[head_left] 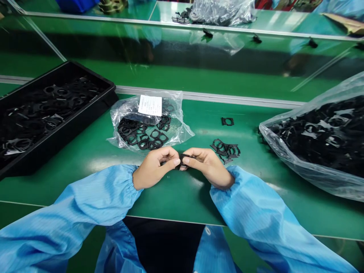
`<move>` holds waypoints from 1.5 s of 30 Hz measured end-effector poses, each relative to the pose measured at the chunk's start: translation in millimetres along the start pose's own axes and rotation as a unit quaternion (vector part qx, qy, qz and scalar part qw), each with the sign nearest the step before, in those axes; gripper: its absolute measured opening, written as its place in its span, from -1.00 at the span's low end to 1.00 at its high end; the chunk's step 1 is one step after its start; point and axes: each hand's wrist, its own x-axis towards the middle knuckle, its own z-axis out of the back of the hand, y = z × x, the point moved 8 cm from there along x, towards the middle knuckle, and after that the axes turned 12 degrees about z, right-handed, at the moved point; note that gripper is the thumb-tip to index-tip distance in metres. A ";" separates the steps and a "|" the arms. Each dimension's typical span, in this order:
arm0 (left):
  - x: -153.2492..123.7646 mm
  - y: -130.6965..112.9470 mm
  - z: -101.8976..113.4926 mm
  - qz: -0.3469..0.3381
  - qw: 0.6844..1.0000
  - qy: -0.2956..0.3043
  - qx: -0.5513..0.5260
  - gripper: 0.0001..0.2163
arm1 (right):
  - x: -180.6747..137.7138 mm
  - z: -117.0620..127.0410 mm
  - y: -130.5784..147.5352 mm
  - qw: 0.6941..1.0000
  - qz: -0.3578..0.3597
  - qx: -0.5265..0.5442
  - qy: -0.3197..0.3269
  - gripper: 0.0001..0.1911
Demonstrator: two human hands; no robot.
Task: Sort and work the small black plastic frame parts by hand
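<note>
Inside the table's front edge point(176, 220), left hand point(153, 168) and right hand point(209, 165) seemingly work a pinched black part point(182, 157); steadiness matters next.

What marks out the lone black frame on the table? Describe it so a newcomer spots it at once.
On the green table, start at the right hand and look forward, slightly right. Past the small pile of black parts lies a flat black frame with a rounded opening. Unlike the piled parts, it lies by itself.
</note>
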 end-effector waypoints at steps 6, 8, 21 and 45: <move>2.4 3.5 4.0 0.013 1.000 -0.016 -0.013 -0.77 | -0.5 3.7 -1.3 0.998 0.022 0.006 -0.055 -0.58; 3.0 3.4 5.9 0.017 0.999 -0.026 -0.011 -0.77 | -1.0 6.5 -1.6 0.997 0.032 0.011 -0.073 -0.60; 3.8 3.5 4.9 0.024 0.999 -0.033 -0.027 -0.69 | -2.4 4.2 -2.6 0.997 0.022 0.022 -0.066 -0.64; 7.4 12.3 14.8 0.051 0.993 -0.045 -0.101 -0.67 | -4.5 5.5 -2.5 0.997 0.002 0.039 -0.065 -0.64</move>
